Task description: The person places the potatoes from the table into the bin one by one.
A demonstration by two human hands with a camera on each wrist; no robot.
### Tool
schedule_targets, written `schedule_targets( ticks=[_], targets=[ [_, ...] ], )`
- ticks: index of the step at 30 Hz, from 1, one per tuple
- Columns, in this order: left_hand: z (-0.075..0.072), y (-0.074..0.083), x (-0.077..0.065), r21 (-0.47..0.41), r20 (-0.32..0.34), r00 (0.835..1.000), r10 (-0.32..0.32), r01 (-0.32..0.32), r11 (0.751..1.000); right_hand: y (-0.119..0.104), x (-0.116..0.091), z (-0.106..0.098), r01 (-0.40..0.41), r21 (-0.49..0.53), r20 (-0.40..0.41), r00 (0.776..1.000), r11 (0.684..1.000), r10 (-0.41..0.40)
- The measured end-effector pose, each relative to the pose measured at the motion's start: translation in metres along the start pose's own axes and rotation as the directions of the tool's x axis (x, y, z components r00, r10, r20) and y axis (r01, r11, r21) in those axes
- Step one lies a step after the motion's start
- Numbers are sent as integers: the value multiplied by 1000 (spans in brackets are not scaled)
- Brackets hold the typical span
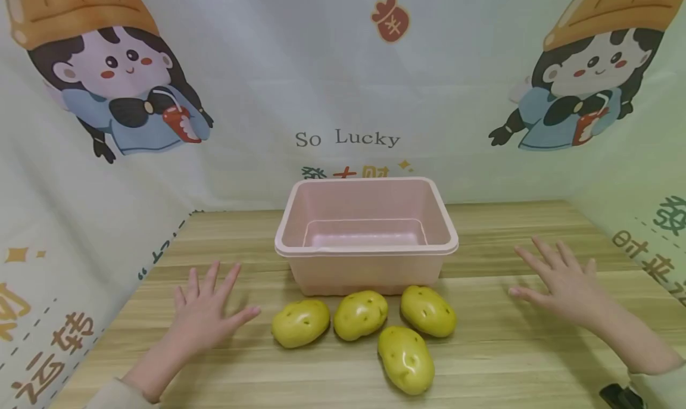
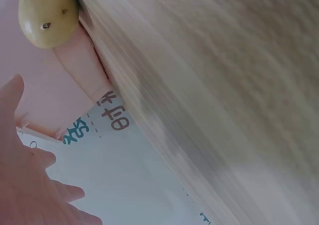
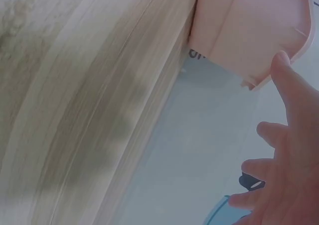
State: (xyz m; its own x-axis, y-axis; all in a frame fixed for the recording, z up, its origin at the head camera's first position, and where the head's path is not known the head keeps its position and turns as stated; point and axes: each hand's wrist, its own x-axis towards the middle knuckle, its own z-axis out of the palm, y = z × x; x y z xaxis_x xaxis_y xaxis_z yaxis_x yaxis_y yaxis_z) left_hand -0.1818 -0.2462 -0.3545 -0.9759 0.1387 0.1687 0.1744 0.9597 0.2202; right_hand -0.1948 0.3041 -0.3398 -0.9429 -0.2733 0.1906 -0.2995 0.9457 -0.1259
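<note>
Several yellow-green potatoes lie in front of a pink plastic bin (image 1: pixel 367 272). Three form a row: a left potato (image 1: pixel 301 323), a middle potato (image 1: pixel 361 315) and a right potato (image 1: pixel 428 311). Nearer the front lies another potato (image 1: pixel 406 360). My left hand (image 1: pixel 206 308), fingers spread, is left of the row and holds nothing. Far to the right, my right hand (image 1: pixel 568 284) also has its fingers spread, with nothing in it. The left wrist view shows one potato (image 2: pixel 49 16) by the bin; the right wrist view shows the bin's side (image 3: pixel 234 31) beyond the thumb.
The wood-grain table (image 1: pixel 498 349) carries all of this. A pale printed cloth (image 1: pixel 257 58) with cartoon figures and lettering hangs behind it and along both sides. A dark strap (image 1: pixel 620 396) is at the right wrist.
</note>
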Motion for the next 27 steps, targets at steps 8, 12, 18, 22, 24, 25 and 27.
schedule_targets(
  ticks=[8,12,18,22,24,25,27],
  targets=[
    [-2,-1,1,-2,-3,1000,-3,3,1000,-1,2,-2,9,-8,-22,1000,1000,-9],
    [-2,-2,2,0,-7,1000,0,0,1000,-2,4,-3,14,-10,-22,1000,1000,-14],
    [-4,-1,3,6,-7,1000,1,-1,1000,-5,7,-2,24,-6,-22,999,1000,-24],
    [-7,1,5,13,-12,1000,4,-4,1000,-8,9,-3,34,-8,-26,999,999,-34],
    [-8,1,5,5,-17,1000,7,-7,1000,-10,9,-3,38,-5,-24,999,999,-38],
    [-8,2,6,-5,-26,1000,13,-13,1000,-11,10,-3,42,-6,-26,999,999,-42],
    [-10,4,8,-24,-39,999,25,-26,999,-13,10,-2,54,-6,-33,998,999,-54]
  ],
)
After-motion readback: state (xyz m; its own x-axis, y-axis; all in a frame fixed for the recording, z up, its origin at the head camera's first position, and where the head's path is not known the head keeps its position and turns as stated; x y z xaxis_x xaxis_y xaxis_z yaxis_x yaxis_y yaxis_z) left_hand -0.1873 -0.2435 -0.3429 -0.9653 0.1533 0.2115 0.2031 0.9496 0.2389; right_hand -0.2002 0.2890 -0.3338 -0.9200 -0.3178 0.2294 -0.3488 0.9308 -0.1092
